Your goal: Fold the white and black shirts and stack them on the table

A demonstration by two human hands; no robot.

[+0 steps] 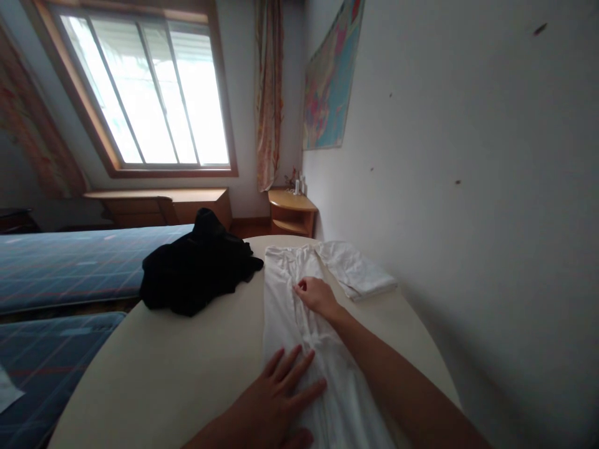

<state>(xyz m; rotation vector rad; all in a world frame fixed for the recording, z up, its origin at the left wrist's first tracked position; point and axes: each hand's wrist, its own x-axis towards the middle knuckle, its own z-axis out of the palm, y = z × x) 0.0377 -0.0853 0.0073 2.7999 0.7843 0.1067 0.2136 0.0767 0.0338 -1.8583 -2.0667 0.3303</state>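
A long white garment [279,284], possibly trousers, lies stretched over the round table [187,362] from its far edge toward me. My left hand [281,399] rests flat on the near part of the cloth, fingers spread. Farther up, my right hand [316,294] is closed, thumb and fingers pinched at a crease in the middle of the same garment. Right of its far end sits a folded white cloth item [360,271]. A crumpled black garment [196,268] lies at the table's left far edge. The garment's near end runs out of the picture.
Beds or mattresses with blue plaid covers [93,265] stand left of the table. A white wall [468,249] with a map [330,87] runs close along the right. Beyond the table are a low wooden corner shelf [292,201], a wooden desk [196,196] and a window [150,93].
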